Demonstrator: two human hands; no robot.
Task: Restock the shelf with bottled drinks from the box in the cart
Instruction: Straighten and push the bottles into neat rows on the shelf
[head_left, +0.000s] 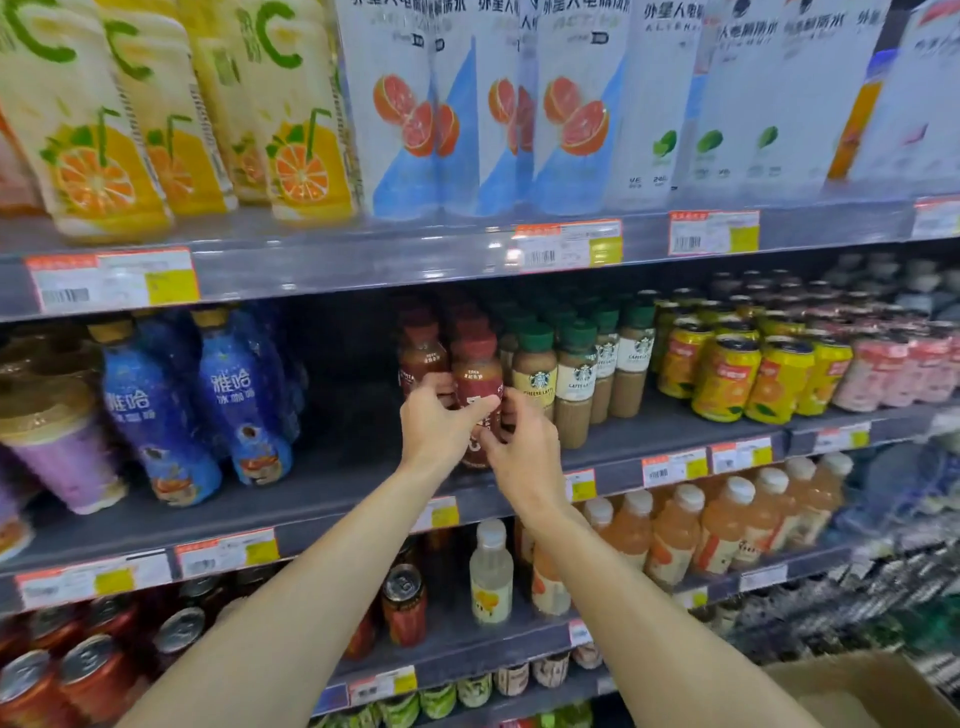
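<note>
A grey supermarket shelving unit (363, 270) fills the view, its front rails lined with orange and yellow price tags (111, 278). On the top shelf stand tall orange-drink bottles (98, 130) at the left and white electrolyte-water bottles (415, 104) with grapefruit and lime prints to the right. A corner of a brown cardboard box (862, 686) shows at the lower right. On the middle shelf, blue iced-coffee bottles (249, 395) stand at the left with a bare gap of shelf beside them, then rows of red-capped coffee bottles (421, 348), green-capped Starbucks latte bottles (576, 379), and yellow orange-drink cans (727, 379) further right. Below are pale peach juice bottles (675, 535) and red cans (98, 670).

Both bare forearms reach up to the middle shelf. The front red-capped coffee bottle (475, 374) stands upright at the shelf's front edge, just left of the Starbucks row. The left hand (441, 426) wraps it from the left, thumb across the label and fingers curled behind. The right hand (524, 441) grips it from the right, fingers curled against its lower body.
</note>
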